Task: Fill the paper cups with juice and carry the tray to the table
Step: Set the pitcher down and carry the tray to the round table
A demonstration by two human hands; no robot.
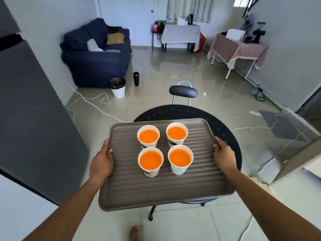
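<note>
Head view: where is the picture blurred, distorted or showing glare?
Head view: the wide lens bows the grey panel at left; light glares on the floor; the sofa looks slightly smeared; tray, cups, left hand and right hand are sharp.

Bare left hand [102, 162], bare right hand [224, 153], unsleeved forearms [69, 206], one bare foot [136, 233]

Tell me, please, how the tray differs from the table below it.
The tray is rectangular, the table round. The tray is ribbed grey-brown, the table black with small marks near its rim. The left hand and right hand hold the tray; the table stands on the floor.
</note>
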